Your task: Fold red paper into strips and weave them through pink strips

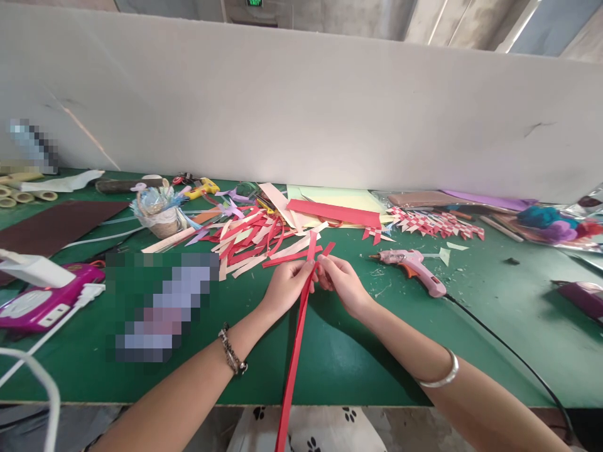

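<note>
Nearest, a long red strip trails past the near edge of the table, apparently because the left hand and right hand pinch only its far end, for control — loose strips lying beyond them, a glue gun conveniently rightward.

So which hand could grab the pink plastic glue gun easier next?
Probably the right hand: the glue gun lies nearer it than the left hand, though both hold narrow red paper strips.
</note>
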A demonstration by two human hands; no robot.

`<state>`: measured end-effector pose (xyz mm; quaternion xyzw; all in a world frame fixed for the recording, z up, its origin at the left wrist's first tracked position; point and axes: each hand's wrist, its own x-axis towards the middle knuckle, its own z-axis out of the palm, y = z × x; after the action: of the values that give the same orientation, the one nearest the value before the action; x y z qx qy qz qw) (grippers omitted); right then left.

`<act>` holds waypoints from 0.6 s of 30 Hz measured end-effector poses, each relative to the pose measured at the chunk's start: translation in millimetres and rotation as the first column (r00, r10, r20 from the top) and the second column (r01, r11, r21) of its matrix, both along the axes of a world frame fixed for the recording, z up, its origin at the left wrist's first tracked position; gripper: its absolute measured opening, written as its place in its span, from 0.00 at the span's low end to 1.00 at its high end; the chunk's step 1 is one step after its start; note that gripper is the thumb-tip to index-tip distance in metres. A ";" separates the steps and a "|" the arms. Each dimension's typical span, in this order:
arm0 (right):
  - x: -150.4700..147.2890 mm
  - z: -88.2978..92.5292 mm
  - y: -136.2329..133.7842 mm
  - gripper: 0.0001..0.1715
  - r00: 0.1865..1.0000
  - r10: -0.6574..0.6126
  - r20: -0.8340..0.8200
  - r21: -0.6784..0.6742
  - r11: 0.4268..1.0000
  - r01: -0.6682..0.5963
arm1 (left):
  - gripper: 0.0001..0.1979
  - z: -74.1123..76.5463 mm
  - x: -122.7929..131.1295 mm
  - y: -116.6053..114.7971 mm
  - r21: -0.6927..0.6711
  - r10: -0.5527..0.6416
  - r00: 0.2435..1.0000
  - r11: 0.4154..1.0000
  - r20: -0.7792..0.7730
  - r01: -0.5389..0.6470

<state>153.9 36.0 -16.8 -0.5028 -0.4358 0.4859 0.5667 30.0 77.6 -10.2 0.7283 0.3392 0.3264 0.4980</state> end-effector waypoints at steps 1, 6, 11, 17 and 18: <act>-0.5 0.5 -0.1 0.21 1.000 0.023 0.015 0.000 1.000 -0.023 | 0.21 0.2 -0.2 -0.3 0.009 0.002 1.000 1.000 -0.001 -0.002; -2.1 0.9 -0.4 0.19 0.996 0.078 0.045 -0.002 0.997 -0.078 | 0.21 0.4 -0.6 -0.7 0.054 0.044 0.999 0.998 -0.003 -0.044; -2.1 -1.5 0.2 0.18 0.992 0.085 0.096 -0.008 0.996 -0.085 | 0.22 -2.7 -1.3 2.7 0.098 0.122 0.992 0.988 -0.020 -0.120; 0.5 -2.8 1.7 0.20 0.999 -0.001 0.035 -0.003 1.000 0.001 | 0.21 6.0 -3.8 -0.2 0.242 0.095 0.978 0.969 -0.185 -0.048; 1.2 -2.9 1.9 0.21 0.999 -0.010 0.031 -0.001 1.000 0.010 | 0.20 10.4 -6.4 -2.0 0.329 0.138 0.957 0.943 -0.255 -0.049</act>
<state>155.1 37.9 -19.7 -0.5128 -0.4418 0.4754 0.5621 23.6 75.5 0.2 0.8202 0.3821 0.2965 0.3056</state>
